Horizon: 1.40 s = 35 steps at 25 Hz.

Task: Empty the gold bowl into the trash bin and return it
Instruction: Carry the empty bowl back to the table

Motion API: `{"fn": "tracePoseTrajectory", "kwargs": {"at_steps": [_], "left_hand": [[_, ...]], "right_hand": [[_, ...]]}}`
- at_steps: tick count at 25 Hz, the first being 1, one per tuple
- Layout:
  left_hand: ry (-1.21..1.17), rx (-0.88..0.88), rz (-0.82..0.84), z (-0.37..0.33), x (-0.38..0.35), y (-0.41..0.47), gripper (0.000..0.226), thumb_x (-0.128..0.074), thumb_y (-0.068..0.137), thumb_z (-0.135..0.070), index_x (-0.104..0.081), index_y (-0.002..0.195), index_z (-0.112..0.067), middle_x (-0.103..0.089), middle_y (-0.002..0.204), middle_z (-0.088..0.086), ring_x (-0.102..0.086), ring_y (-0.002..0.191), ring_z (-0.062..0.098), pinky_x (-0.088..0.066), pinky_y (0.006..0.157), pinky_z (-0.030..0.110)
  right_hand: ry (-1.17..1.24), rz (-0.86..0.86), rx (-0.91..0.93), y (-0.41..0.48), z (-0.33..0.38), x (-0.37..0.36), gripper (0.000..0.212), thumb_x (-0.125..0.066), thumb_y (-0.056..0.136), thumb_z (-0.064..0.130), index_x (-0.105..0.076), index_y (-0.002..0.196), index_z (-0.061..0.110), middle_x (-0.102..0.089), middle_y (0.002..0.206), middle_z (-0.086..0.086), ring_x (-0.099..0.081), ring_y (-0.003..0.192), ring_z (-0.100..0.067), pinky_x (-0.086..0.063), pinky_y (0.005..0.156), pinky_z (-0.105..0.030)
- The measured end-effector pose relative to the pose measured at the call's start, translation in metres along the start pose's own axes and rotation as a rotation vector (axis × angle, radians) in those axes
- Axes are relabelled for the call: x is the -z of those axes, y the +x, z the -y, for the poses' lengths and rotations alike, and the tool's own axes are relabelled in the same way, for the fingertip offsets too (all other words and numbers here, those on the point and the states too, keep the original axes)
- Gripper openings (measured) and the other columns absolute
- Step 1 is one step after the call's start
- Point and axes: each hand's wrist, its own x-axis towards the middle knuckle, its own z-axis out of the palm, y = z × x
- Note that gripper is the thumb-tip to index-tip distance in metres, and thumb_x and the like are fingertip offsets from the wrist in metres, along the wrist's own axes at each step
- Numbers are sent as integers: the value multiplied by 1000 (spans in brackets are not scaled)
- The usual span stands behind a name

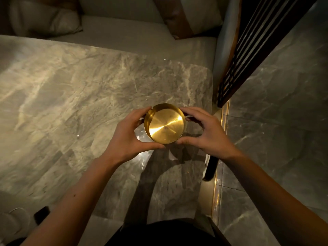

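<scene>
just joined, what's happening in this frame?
A person holds a gold bowl with both hands, left hand and right hand cupping opposite sides, near the right end of a marble table. The bowl looks empty apart from a few specks. No trash bin is in view.

You see the bowl (165, 123) over the desk (71, 96), near its right edge. Your left hand (127, 134) grips the bowl's left side and your right hand (204, 130) its right side. Behind the desk runs a sofa (124, 31), with one cushion (44, 18) left of the bowl's line and another (188, 15) right. The floor (275, 121) lies right of the desk.
</scene>
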Motion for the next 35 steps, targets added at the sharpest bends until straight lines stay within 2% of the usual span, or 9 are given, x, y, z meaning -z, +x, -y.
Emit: {"fn": "tracePoseTrajectory", "kwargs": {"at_steps": [5, 10, 18, 22, 26, 29, 35], "left_hand": [[26, 4, 23, 11, 19, -7, 101, -91, 50, -43, -49, 138, -16, -52, 131, -5, -51, 122, 3, -43, 100, 14], [22, 13, 24, 47, 67, -11, 100, -90, 49, -43, -50, 137, -18, -53, 129, -7, -51, 120, 0, -41, 99, 11], [-54, -22, 88, 166, 219, -3, 101, -92, 48, -43, -50, 137, -19, -53, 129, -6, -50, 120, -3, -42, 102, 15], [-67, -7, 81, 201, 288, -13, 101, -93, 48, -39, -50, 137, -17, -52, 131, -2, -50, 122, 1, -43, 103, 20], [-61, 8, 72, 220, 325, -25, 102, -92, 48, -44, -50, 137, -18, -52, 131, -5, -48, 121, -5, -40, 101, 11], [-54, 18, 57, 224, 339, -33, 103, -90, 48, -48, -49, 138, -20, -51, 131, -8, -48, 121, -6, -39, 100, 10], [-7, 61, -36, 219, 362, -55, 103, -90, 48, -48, -49, 138, -21, -52, 129, -9, -47, 118, -10, -37, 97, 5]], "right_hand": [[12, -7, -8, 4, 8, -23, 85, -88, 59, 34, -54, 135, 18, -57, 130, 5, -54, 120, -5, -47, 101, -25], [-17, -22, -55, 33, 26, -75, 86, -88, 58, 38, -54, 135, 20, -58, 130, 4, -56, 119, -8, -48, 100, -29], [-141, -63, -123, 133, 78, -221, 83, -90, 58, 34, -57, 132, 19, -60, 124, 5, -57, 112, -5, -48, 97, -22], [-132, -61, -148, 172, 109, -284, 81, -92, 57, 30, -58, 130, 18, -60, 122, 4, -58, 111, -7, -48, 99, -26], [-119, -40, -135, 190, 129, -318, 84, -92, 57, 32, -57, 132, 18, -61, 123, 2, -59, 112, -9, -49, 101, -32], [-97, -30, -118, 195, 136, -331, 84, -92, 57, 34, -57, 132, 19, -61, 124, 2, -60, 112, -11, -50, 100, -35], [-66, 45, -32, 214, 144, -347, 83, -93, 57, 32, -58, 131, 19, -61, 124, 5, -60, 111, -6, -51, 98, -27]]}}
